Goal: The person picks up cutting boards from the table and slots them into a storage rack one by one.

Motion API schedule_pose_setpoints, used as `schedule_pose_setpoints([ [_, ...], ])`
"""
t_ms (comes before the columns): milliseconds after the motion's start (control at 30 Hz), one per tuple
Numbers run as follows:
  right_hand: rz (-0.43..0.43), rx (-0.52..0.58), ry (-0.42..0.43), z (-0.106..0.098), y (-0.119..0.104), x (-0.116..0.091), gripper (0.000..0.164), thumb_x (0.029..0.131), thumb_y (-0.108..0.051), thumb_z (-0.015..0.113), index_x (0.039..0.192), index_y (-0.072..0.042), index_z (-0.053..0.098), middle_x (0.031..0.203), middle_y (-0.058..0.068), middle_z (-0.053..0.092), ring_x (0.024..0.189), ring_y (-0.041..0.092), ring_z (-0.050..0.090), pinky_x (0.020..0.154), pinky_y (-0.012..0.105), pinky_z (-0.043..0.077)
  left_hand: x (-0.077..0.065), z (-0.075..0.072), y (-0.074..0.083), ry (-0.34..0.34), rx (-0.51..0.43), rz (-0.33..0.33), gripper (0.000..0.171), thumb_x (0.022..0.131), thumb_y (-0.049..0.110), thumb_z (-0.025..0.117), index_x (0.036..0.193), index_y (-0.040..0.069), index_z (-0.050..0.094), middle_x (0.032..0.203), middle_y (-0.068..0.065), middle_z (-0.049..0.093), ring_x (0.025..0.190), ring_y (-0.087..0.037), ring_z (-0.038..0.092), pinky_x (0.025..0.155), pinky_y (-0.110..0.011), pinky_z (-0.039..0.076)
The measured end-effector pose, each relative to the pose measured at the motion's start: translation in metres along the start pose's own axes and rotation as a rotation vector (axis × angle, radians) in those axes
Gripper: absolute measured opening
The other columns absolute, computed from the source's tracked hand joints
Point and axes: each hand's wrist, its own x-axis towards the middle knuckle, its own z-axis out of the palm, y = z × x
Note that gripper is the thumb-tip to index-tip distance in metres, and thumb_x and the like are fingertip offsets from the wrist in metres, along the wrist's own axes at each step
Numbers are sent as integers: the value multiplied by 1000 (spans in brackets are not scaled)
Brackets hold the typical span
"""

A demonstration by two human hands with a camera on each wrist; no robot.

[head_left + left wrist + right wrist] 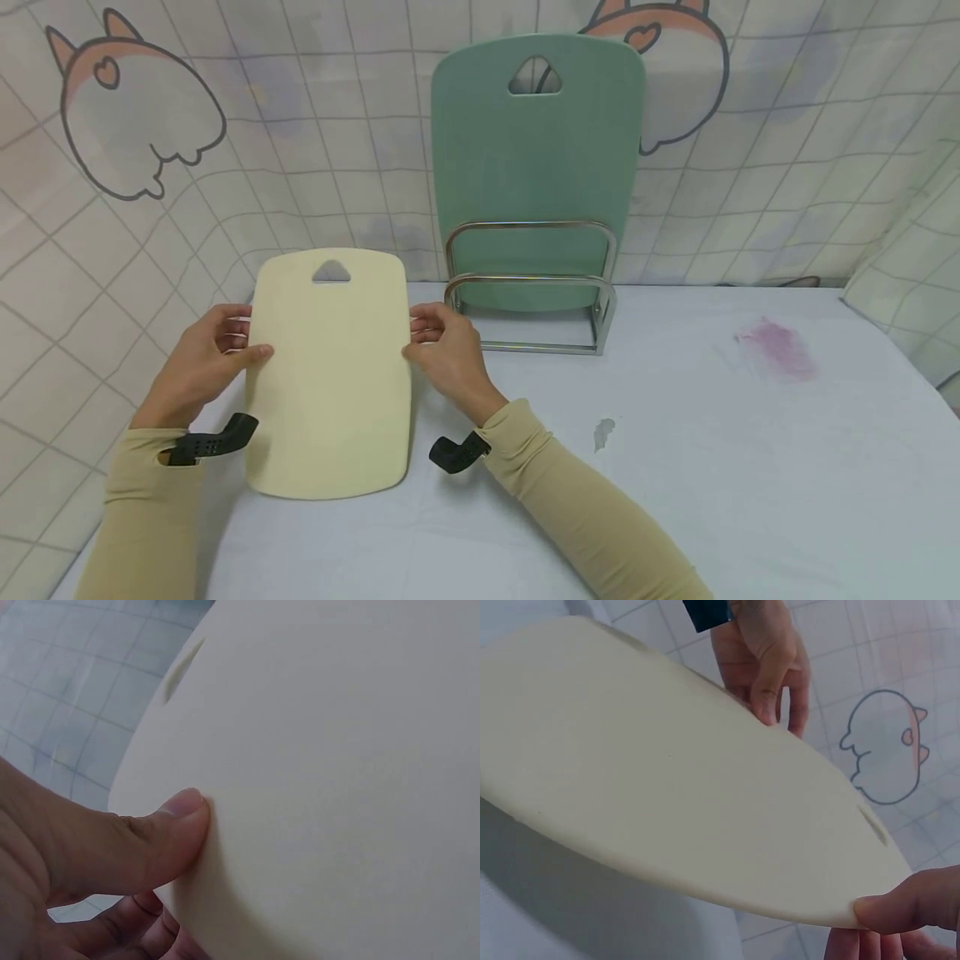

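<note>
A cream cutting board (330, 392) with a rounded triangular hole near its top is held up by both hands. My left hand (210, 350) pinches its left edge, thumb on the near face and fingers behind. On the opposite edge, my right hand (450, 346) pinches in the same manner. The left wrist view shows the left thumb (165, 840) pressed on the board's face. In the right wrist view, the right thumb (900, 904) lies on the board near its edge, and the other hand grips the far side.
A metal rack (607, 312) stands behind and right of the right hand, holding a larger green cutting board (536, 158) upright. Tile-patterned cloth (337, 167) hangs at the back and left. The white tabletop (712, 467) has a pink stain (780, 346) and a small grey mark (603, 433).
</note>
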Motion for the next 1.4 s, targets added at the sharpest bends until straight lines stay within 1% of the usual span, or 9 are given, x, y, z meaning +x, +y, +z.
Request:
schedule_pose_setpoints([
  [100,-7,-5,2,0,-1,-1,45,82,5,73,125,-7,69,113,11,72,98,19,72,80,24,57,-1,-1,1,2,7,-8,70,100,21,70,155,-1,33,140,-25,49,110,-19,50,75,-5,41],
  [200,-10,-6,6,0,-2,-2,45,82,5,72,124,-7,69,113,11,73,97,19,73,79,23,57,-1,-1,2,4,9,-13,71,100,20,69,156,-1,31,140,-25,48,112,-22,49,75,-5,41],
  [300,-17,-7,14,0,-3,-2,44,81,6,71,123,-7,69,112,12,73,97,20,73,79,23,57,-1,-1,4,9,6,-13,71,100,18,69,156,-2,30,139,-25,48,109,-21,49,74,-5,41],
  [467,-30,-8,29,0,-5,-2,43,80,7,71,122,-7,70,111,12,73,96,21,74,79,23,58,-2,-1,9,28,-10,-9,70,99,13,69,155,-2,30,137,-22,47,104,-16,49,74,-6,42],
  [667,-25,8,34,0,-8,-3,43,80,8,71,120,-8,69,111,12,73,95,20,74,77,23,58,-4,-2,14,44,-21,-3,67,98,10,69,152,-2,30,135,-18,47,101,-11,49,74,-6,42],
  [967,-32,8,9,-2,-11,-5,43,82,8,73,121,-8,68,113,14,72,98,23,73,78,24,58,-8,-4,17,64,-7,4,67,99,12,68,152,-2,30,137,-22,47,107,-20,48,73,-7,42],
  [1233,-38,32,9,-3,-14,-6,43,82,9,73,120,-8,68,113,14,71,98,24,73,78,25,59,-15,-8,24,71,-14,-10,69,99,15,68,153,-2,29,139,-23,46,110,-21,49,75,-9,41],
  [1400,-54,51,23,-2,-15,-6,43,80,11,72,119,-8,68,111,15,71,97,25,74,79,26,59,-14,-8,26,76,-36,-7,68,100,16,68,153,-1,29,138,-19,46,108,-18,49,76,-8,43],
])
